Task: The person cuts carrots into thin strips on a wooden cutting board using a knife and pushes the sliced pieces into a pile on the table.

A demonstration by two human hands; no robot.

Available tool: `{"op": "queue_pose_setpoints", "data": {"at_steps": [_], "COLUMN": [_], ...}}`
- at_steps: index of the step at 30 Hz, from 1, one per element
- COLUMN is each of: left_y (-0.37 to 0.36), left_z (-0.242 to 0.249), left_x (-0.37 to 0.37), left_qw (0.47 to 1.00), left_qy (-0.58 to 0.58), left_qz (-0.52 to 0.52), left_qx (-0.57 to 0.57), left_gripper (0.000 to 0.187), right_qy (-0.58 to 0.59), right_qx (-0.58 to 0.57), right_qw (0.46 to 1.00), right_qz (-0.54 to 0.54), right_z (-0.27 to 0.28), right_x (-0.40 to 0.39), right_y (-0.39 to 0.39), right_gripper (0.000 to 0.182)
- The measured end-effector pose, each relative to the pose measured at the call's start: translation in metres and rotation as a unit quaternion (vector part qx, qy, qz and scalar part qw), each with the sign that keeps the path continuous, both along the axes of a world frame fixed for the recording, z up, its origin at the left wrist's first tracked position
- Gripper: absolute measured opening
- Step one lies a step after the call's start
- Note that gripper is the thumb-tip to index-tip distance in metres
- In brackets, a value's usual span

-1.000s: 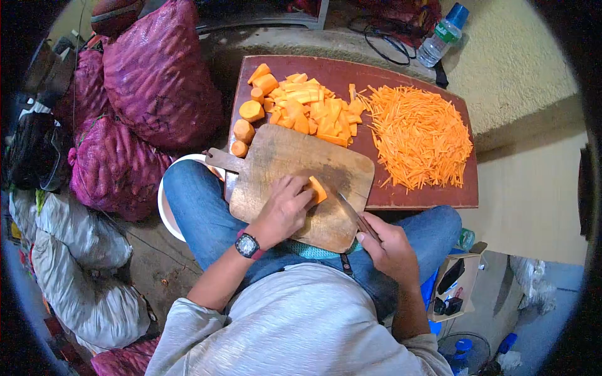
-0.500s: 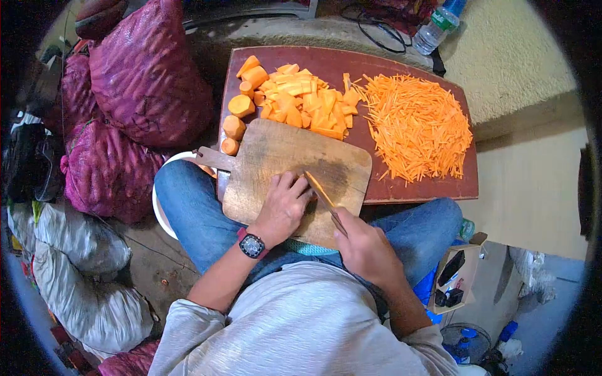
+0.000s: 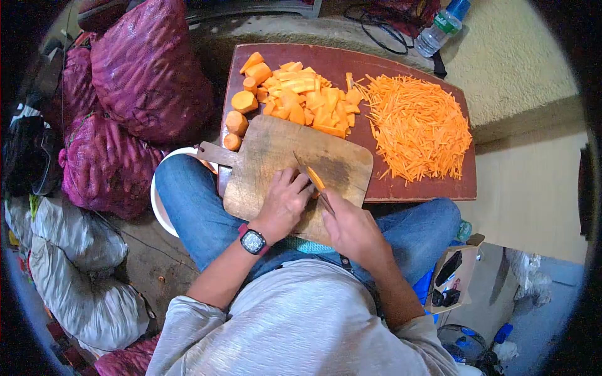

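Observation:
On the wooden cutting board (image 3: 263, 150), my left hand (image 3: 283, 203) presses down with bent fingers on a piece of carrot (image 3: 315, 195), mostly hidden under the fingertips. My right hand (image 3: 354, 227) grips a knife (image 3: 305, 164) by its handle. The blade lies right beside my left fingertips, tip pointing away and to the left, with orange carrot along its side. Beyond the board sit thick carrot slices (image 3: 323, 106) and several carrot chunks (image 3: 243, 101). A large heap of carrot shreds (image 3: 420, 128) spreads over the right of the dark red table (image 3: 376, 188).
Purple mesh sacks (image 3: 147, 75) and white sacks (image 3: 94, 294) stand at the left. Partly under my left leg is a white basin (image 3: 158, 203). A water bottle (image 3: 439, 31) stands behind the table, and an open cardboard box (image 3: 456, 276) is at the right.
My right hand and the knife have shifted left and slightly away from me, and the blade tip reaches farther up the board. My left hand stays nearly in place.

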State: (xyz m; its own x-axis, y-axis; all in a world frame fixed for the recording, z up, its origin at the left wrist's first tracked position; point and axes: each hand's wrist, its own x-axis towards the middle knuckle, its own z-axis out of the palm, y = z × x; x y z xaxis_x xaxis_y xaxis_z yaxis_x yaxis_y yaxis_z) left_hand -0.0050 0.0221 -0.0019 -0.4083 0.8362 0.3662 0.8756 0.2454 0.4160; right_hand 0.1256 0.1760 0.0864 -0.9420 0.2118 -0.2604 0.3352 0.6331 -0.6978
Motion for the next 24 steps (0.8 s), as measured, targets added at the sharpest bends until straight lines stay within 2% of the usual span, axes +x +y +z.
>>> {"op": "queue_pose_setpoints", "data": {"at_steps": [3,7,10,13,15,19,21,24], "left_y": [-0.004,-0.008,-0.007,-0.006,-0.008,-0.008,-0.008,-0.009], "left_z": [0.0,0.0,0.003,0.007,0.003,0.005,0.008,0.001], "left_x": [0.001,0.003,0.004,0.0,0.004,0.002,0.002,0.003], "left_qw": [1.0,1.0,0.999,1.0,0.999,0.999,1.0,0.999], "left_qy": [-0.015,-0.026,-0.051,-0.027,-0.034,-0.037,-0.025,-0.028], "left_qz": [-0.008,-0.009,-0.007,-0.009,-0.015,-0.013,-0.015,-0.007], "left_qx": [-0.006,-0.001,-0.008,0.0,0.007,0.0,0.0,0.022], "left_gripper": [0.033,0.036,0.037,0.037,0.037,0.039,0.038,0.039], "right_qy": [-0.013,-0.03,-0.013,0.029,0.021,-0.033,0.028,0.012], "right_qx": [-0.036,-0.011,-0.019,0.011,0.016,-0.015,0.003,-0.016], "right_qw": [0.999,0.999,1.0,0.999,1.0,0.999,1.0,1.0], "right_qz": [-0.004,-0.01,-0.011,0.015,-0.001,-0.019,-0.002,-0.001], "right_z": [0.014,0.01,0.004,0.004,0.007,0.009,0.003,0.012], "right_x": [0.012,0.018,0.002,0.003,0.022,0.007,-0.004,0.005], "right_y": [0.0,-0.007,-0.004,-0.003,-0.006,-0.006,-0.006,-0.002], "right_gripper": [0.037,0.039,0.038,0.037,0.036,0.036,0.036,0.037]}}
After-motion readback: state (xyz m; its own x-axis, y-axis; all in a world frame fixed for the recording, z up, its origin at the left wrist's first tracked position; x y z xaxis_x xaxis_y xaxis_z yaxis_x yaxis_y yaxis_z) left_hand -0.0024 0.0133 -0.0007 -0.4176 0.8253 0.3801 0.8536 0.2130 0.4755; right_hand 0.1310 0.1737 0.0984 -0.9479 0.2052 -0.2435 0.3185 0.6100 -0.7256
